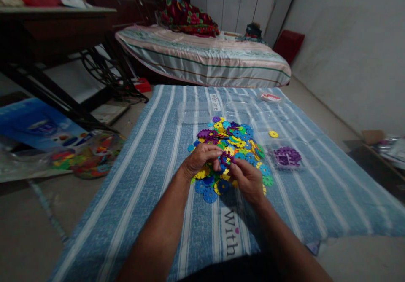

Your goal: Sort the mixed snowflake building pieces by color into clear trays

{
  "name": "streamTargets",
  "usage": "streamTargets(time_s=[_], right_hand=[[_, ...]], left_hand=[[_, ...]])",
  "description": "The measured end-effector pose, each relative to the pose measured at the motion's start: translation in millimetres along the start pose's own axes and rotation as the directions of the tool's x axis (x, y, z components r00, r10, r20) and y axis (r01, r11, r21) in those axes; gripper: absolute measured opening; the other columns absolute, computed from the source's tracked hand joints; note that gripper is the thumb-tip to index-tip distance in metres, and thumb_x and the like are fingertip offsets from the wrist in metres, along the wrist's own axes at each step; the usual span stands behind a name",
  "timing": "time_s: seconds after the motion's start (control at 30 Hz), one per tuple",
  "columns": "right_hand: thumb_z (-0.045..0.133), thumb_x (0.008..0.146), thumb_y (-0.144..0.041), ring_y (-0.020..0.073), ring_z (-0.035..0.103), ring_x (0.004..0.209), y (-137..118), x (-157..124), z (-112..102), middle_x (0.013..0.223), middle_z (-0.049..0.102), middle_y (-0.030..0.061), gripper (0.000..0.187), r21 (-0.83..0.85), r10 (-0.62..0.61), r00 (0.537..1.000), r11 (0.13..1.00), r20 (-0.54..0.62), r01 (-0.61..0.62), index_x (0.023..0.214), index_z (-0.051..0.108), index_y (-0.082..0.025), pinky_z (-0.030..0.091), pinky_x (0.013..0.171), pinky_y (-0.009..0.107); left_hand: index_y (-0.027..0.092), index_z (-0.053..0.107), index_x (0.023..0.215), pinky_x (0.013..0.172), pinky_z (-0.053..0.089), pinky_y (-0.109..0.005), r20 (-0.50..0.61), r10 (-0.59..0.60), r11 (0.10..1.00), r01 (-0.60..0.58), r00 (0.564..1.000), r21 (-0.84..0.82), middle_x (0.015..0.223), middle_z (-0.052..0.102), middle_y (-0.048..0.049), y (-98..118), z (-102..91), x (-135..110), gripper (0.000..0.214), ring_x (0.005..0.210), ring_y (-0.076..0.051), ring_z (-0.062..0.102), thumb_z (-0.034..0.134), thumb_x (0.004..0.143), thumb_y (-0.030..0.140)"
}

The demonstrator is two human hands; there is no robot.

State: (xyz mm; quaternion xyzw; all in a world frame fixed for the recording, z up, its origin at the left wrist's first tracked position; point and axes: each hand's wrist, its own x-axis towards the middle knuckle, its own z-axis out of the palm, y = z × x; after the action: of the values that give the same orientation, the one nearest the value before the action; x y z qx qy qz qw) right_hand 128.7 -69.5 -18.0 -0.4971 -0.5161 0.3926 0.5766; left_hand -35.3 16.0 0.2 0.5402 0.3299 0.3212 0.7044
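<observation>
My left hand (pixel 201 160) and my right hand (pixel 248 178) meet over a heap of toothed plastic discs (pixel 243 133) in yellow, blue, green and purple. Between the fingertips of both is a purple toothed disc (pixel 228 157); whether a blue piece just below it is also held, I cannot tell. Both hands are closed in a pinch. To the right, a clear plastic box (pixel 308 164) contains several purple discs (pixel 287 157). Behind it, a single yellow disc (pixel 274 134) lies in another clear container.
A striped blue cloth (pixel 152 147) covers the table. Clear plastic boxes (pixel 194 117) stand behind the heap, with a red and white packet (pixel 269 98) at the far right. Beyond is a bed (pixel 205 58); a sewing machine table (pixel 57 25) stands on the left.
</observation>
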Motion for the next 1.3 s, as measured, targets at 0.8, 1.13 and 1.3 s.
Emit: streamTargets(time_s=[0.8,1.13,1.3], right_hand=[[0.054,0.090,-0.021,0.0168,0.068,0.075,-1,-4,-10,0.083,0.072,0.0061,0.016,-0.467,-0.486,0.850,0.715,0.205,0.521,0.096,0.069,-0.023,0.054,0.067,0.027],[0.056,0.089,-0.017,0.0163,0.068,0.078,-2,-6,-12,0.086,0.072,0.0059,0.016,-0.466,-0.499,0.829,0.688,0.253,0.557,0.100,0.066,-0.022,0.052,0.067,0.025],[0.055,0.090,-0.019,0.0157,0.067,0.075,-3,-5,-12,0.084,0.071,0.0052,0.014,-0.484,-0.517,0.819,0.666,0.247,0.567,0.099,0.066,-0.022,0.051,0.066,0.024]], left_hand=[[0.012,0.075,0.082,0.066,0.050,-0.028,0.054,0.080,0.977,-0.067,0.995,-0.203,0.068,0.072,-0.0053,5,-1.1,-6,0.027,0.063,-0.016,0.066,0.076,0.057,0.019],[0.012,0.076,0.082,0.065,0.049,-0.027,0.066,0.071,0.978,-0.056,0.995,-0.203,0.068,0.073,-0.0051,4,-3.2,-6,0.026,0.063,-0.016,0.065,0.076,0.057,0.018],[0.013,0.076,0.083,0.064,0.049,-0.027,0.084,0.074,0.977,-0.055,0.994,-0.207,0.067,0.072,-0.0053,2,-4.9,-5,0.026,0.062,-0.016,0.065,0.075,0.058,0.018]])
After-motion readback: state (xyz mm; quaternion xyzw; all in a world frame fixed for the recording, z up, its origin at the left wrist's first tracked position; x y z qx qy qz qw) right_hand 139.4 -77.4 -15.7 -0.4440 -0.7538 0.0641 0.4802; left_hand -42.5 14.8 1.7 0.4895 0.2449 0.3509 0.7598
